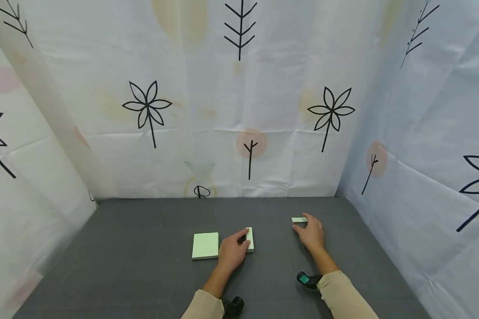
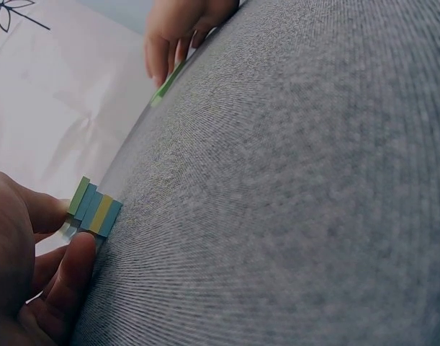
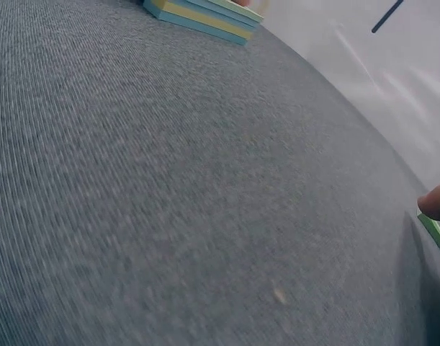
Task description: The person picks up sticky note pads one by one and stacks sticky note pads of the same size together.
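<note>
My left hand (image 1: 231,251) pinches a stack of narrow sticky-note pads (image 1: 250,239) near the table's middle, thumb and fingers along its left side. From the left wrist view the stack (image 2: 101,213) shows blue and yellow layers under a green top pad that sits slightly offset. Farther right and back, my right hand (image 1: 312,232) holds a thin, narrow pale green sticky-note pad (image 1: 299,219) between thumb and fingers, close over the table. In the right wrist view only a fingertip and an edge of this green pad (image 3: 436,236) show.
A larger square pale green sticky-note pad (image 1: 205,245) lies just left of my left hand. The dark grey table (image 1: 143,274) is bordered behind and at both sides by white cloth (image 1: 279,88) printed with plants. Dark straps circle both wrists.
</note>
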`<state>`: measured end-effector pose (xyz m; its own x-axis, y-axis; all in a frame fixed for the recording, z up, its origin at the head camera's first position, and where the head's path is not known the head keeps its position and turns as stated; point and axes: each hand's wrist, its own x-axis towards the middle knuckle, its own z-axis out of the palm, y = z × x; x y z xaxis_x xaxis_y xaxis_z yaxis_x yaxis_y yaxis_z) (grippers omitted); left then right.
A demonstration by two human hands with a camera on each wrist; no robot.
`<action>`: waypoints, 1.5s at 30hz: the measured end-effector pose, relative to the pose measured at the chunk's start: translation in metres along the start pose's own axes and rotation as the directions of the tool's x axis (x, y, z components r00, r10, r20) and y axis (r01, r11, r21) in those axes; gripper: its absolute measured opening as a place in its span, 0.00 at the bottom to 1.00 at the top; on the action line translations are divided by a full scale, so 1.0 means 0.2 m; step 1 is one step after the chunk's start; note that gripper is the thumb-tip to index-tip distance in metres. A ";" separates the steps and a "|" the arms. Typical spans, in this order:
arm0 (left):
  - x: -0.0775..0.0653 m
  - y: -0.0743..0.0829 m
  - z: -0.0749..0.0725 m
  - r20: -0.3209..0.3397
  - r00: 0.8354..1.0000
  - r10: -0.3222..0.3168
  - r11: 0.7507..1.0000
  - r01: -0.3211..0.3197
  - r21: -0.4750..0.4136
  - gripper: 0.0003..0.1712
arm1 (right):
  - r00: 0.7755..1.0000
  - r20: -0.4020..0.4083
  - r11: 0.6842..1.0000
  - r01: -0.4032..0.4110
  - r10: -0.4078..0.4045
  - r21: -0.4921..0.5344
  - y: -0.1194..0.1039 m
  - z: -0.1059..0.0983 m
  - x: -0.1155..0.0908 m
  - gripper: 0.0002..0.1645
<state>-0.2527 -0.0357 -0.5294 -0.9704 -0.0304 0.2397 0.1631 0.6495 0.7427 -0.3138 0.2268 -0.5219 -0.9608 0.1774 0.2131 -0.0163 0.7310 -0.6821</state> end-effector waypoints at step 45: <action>0.00 0.00 0.00 0.000 1.000 -0.014 1.000 0.014 0.006 0.21 | 0.932 0.114 0.937 0.349 -0.344 -0.024 -0.14 0.17 -0.01 0.23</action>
<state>-0.2532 -0.0355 -0.5293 -0.9725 -0.0390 0.2295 0.1489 0.6538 0.7419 -0.3198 0.1838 -0.5270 -0.9213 -0.1611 0.3538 -0.3437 0.7628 -0.5478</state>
